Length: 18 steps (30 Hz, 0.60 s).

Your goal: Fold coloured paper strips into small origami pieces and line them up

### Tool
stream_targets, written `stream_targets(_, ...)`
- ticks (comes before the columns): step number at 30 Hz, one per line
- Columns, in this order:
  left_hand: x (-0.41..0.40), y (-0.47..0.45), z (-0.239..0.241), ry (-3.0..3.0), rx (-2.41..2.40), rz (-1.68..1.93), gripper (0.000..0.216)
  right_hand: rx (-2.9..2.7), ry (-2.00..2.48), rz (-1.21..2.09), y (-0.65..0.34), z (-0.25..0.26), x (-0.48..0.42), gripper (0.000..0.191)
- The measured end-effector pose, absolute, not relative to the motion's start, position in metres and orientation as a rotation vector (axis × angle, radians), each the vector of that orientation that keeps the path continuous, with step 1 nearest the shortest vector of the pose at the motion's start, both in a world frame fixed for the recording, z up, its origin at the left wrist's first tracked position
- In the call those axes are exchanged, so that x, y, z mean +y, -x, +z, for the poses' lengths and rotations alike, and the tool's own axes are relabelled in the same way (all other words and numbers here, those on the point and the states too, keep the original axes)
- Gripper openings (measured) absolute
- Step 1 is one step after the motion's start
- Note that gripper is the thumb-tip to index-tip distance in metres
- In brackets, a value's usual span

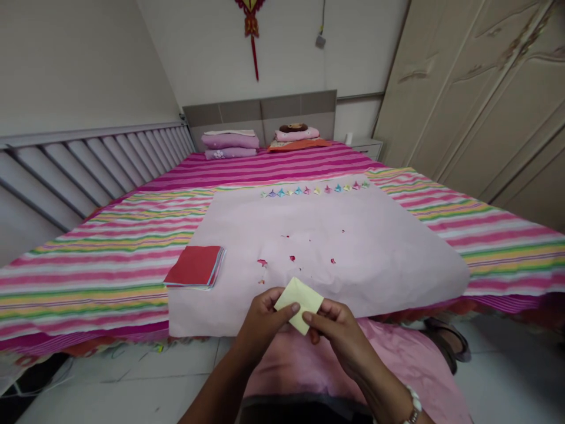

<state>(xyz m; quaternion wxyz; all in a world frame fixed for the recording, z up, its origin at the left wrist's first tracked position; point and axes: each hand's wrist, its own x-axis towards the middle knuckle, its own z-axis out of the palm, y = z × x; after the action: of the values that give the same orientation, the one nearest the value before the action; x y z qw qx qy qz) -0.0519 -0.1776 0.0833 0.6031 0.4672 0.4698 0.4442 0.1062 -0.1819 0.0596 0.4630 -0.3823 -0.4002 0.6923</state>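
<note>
Both my hands pinch a small pale yellow folded paper [299, 299] held just above the near edge of the bed. My left hand [263, 321] grips its left corner with thumb and fingers. My right hand [338, 330] holds its lower right side, and a white bracelet sits on that wrist. A stack of coloured paper squares [195, 267] with a red sheet on top lies to the left on the pink sheet [375, 247]. A row of several small folded paper pieces [315, 189] in mixed colours lines the sheet's far edge.
The pink sheet covers a striped bedspread [88, 247]. Tiny red paper scraps [291, 258] dot the sheet. Folded pink bedding [230, 143] and pillows [297, 134] lie at the headboard. A wardrobe [481, 88] stands at right, a slatted wall panel at left. A shoe [448, 341] rests on the floor.
</note>
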Motion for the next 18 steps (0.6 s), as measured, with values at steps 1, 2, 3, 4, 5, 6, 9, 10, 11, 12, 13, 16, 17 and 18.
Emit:
stream_targets(1, -0.1784, 0.0523, 0.0832, -1.083, 1.083, 1.020, 0.024, -0.977, 0.936, 1.707, -0.1064, 0.0594, -0.1818, 0.024)
stream_targets(2, -0.1792, 0.0530, 0.0827, -1.088, 1.078, 1.009, 0.024, -0.969, 0.933, 1.712, -0.1065, 0.0593, -0.1817, 0.024)
stream_targets(3, -0.1799, 0.0537, 0.0818, -1.096, 1.071, 0.998, 0.024, -0.962, 0.931, 1.717, -0.1066, 0.0593, -0.1815, 0.024)
stream_targets(4, -0.1804, 0.0545, 0.0806, -1.105, 1.063, 0.989, 0.023, -0.954, 0.927, 1.722, -0.1067, 0.0592, -0.1814, 0.024)
stream_targets(5, -0.1808, 0.0551, 0.0794, -1.113, 1.055, 0.981, 0.023, -0.948, 0.922, 1.726, -0.1066, 0.0590, -0.1813, 0.025)
stream_targets(6, -0.1811, 0.0555, 0.0781, -1.120, 1.048, 0.975, 0.023, -0.942, 0.917, 1.730, -0.1066, 0.0586, -0.1813, 0.025)
stream_targets(9, -0.1814, 0.0556, 0.0757, -1.090, 1.023, 0.974, 0.026, -0.932, 0.910, 1.733, -0.1065, 0.0570, -0.1811, 0.027)
stream_targets(10, -0.1815, 0.0556, 0.0756, -1.068, 1.002, 0.975, 0.027, -0.937, 0.913, 1.735, -0.1066, 0.0566, -0.1811, 0.027)
stream_targets(11, -0.1814, 0.0555, 0.0757, -1.049, 0.975, 0.976, 0.027, -0.947, 0.920, 1.735, -0.1067, 0.0565, -0.1811, 0.027)
stream_targets(12, -0.1813, 0.0556, 0.0762, -1.039, 0.948, 0.980, 0.027, -0.961, 0.930, 1.730, -0.1068, 0.0566, -0.1812, 0.026)
stream_targets(13, -0.1811, 0.0558, 0.0767, -1.042, 0.929, 0.987, 0.027, -0.980, 0.940, 1.720, -0.1069, 0.0569, -0.1813, 0.026)
stream_targets(16, -0.1799, 0.0568, 0.0787, -1.096, 0.942, 1.032, 0.029, -1.057, 0.977, 1.657, -0.1073, 0.0580, -0.1818, 0.028)
stream_targets(17, -0.1794, 0.0570, 0.0792, -1.111, 0.959, 1.043, 0.028, -1.079, 0.988, 1.632, -0.1074, 0.0582, -0.1820, 0.029)
stream_targets(18, -0.1792, 0.0572, 0.0795, -1.121, 0.971, 1.048, 0.027, -1.096, 0.997, 1.608, -0.1077, 0.0582, -0.1822, 0.029)
